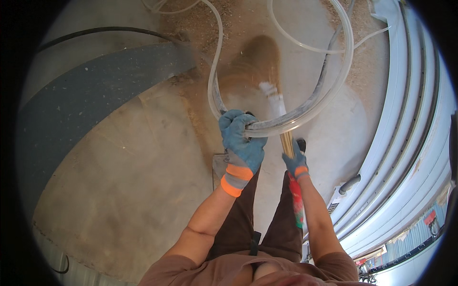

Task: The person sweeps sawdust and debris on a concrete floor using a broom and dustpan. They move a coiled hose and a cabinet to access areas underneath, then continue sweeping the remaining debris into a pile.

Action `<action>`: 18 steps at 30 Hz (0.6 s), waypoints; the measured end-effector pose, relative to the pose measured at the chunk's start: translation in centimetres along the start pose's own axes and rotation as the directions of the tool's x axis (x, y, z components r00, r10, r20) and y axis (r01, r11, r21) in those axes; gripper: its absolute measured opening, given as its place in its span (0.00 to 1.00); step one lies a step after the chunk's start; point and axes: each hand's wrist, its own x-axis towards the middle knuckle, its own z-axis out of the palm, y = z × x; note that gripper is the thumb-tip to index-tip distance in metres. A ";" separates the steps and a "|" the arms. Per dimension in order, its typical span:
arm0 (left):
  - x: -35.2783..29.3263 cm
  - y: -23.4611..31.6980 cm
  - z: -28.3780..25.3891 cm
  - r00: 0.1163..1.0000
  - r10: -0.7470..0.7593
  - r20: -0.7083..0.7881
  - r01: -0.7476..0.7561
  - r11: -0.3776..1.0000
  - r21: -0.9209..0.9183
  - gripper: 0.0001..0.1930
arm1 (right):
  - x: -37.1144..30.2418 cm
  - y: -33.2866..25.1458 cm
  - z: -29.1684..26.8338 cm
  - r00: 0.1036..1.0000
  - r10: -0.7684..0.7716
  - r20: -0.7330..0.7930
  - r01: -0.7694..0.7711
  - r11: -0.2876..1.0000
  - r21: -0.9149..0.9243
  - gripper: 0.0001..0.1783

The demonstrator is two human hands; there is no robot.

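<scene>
My left hand [243, 143], in a blue-grey work glove with an orange cuff, is closed around a looped bundle of clear hose [329, 90] and a dusty grey hose that runs along with it. Lower and to the right, my right hand [296, 162], gloved alike, grips a broom [286, 143]. Its straw-coloured shaft passes behind the hose loop, and a red and green end shows below my fist. The white band and brown head at the far end are smeared by motion, low over the floor.
Brown sawdust or chips [205, 24] lie scattered on the concrete floor [119, 176]. A dark curved panel [105, 81] and a black hose [109, 29] are at the left. Along the right stands a long white ribbed structure [391, 143] with a grey pipe stub [350, 183].
</scene>
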 end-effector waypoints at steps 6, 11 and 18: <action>0.3 -0.6 0.0 1.000 -0.005 0.028 0.005 1.000 0.005 0.17 | 12.5 -7.9 6.2 0.993 0.029 -0.117 0.046 0.808 0.588 0.39; 0.8 -1.5 -0.8 1.000 -0.001 0.018 0.000 1.000 0.016 0.18 | 23.2 -25.6 -0.5 0.977 -0.049 -0.210 0.133 0.904 0.406 0.40; 2.1 0.5 -2.0 1.000 0.018 -0.022 -0.017 0.999 0.042 0.15 | 19.7 -30.1 -7.3 0.962 -0.241 -0.130 0.267 0.932 0.246 0.43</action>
